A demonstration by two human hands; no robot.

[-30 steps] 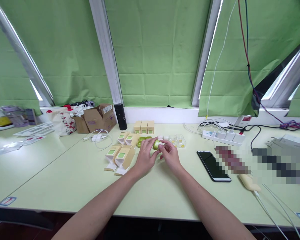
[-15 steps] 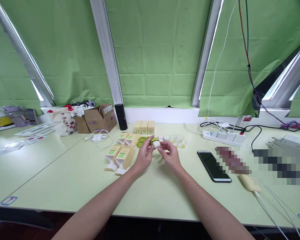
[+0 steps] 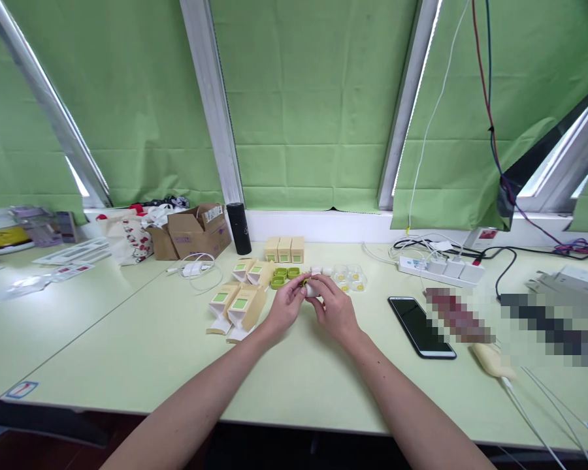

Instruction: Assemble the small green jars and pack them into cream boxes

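Note:
Both my hands meet over the pale green table [image 3: 127,339], fingers closed round a small white jar with a green lid [image 3: 310,288]. My left hand [image 3: 285,305] grips it from the left, my right hand [image 3: 336,307] from the right. The jar is mostly hidden by my fingers. Just behind lie green lids [image 3: 284,277] and a few small clear and white jars [image 3: 345,275]. To the left of my hands lie several opened tan cartons with green labels [image 3: 239,304]. Three closed cartons [image 3: 284,249] stand in a row further back.
A black phone [image 3: 421,317] lies to the right, with a white power strip [image 3: 438,267] and cables behind it. A black cylinder [image 3: 238,228], a brown cardboard box [image 3: 196,230] and a white charger with cord [image 3: 192,269] sit at the back left.
My hands have lowered the jar and closed round it more tightly, so it is less visible. The view has shifted slightly.

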